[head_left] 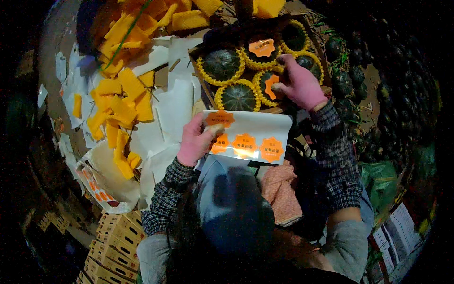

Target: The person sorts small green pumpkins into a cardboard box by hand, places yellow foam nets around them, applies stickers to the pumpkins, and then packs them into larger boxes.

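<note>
My left hand (195, 141), in a pink glove with the thumb tip uncovered, grips the left edge of a white sheet of orange stickers (248, 122) above my lap. My right hand (301, 83), gloved in pink, reaches over an open box (207, 93) of dark green squashes in yellow foam nets. Its thumb touches an orange sticker (271, 87) that lies bent on the lower middle squash (263, 85). Another sticker (261, 47) sits on the upper middle squash. The left squash (220, 64) and the lower left squash (239, 97) show no sticker.
Folded yellow foam nets (122, 110) lie heaped on white paper (179, 103) at the left. Flat cardboard boxes (115, 245) are stacked lower left. Many loose squashes (342, 83) cover the ground at right, above a green bag (379, 183). A pink cloth (280, 191) rests by my lap.
</note>
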The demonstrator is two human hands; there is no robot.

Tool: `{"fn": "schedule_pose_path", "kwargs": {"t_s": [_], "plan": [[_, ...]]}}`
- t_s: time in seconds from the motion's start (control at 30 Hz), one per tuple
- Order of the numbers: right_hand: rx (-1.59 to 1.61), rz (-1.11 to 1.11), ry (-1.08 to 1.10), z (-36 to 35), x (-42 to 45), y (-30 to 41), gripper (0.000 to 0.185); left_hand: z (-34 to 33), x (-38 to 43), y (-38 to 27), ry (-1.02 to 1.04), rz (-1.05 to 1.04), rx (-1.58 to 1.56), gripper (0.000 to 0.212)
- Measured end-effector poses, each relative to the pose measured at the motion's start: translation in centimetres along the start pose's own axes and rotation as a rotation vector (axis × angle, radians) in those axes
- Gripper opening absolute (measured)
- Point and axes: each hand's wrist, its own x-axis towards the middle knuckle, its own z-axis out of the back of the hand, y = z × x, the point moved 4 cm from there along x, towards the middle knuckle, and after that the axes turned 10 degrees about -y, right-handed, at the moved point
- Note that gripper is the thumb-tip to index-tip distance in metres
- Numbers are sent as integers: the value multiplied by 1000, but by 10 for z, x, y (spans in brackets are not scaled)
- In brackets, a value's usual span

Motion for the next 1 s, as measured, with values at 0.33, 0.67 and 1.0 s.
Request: {"fn": "schedule_pose_path", "kwargs": {"t_s": [0.33, 0.67, 1.0], "plan": [[82, 278, -330, 7, -46, 71, 29, 4, 6, 1, -20, -14, 137, 25], [175, 470, -360, -50, -48, 111, 26, 15, 19, -13, -26, -280, 60, 39], [683, 185, -104, -17, 63, 86, 34, 57, 43, 2, -201, -79, 200, 28]]}}
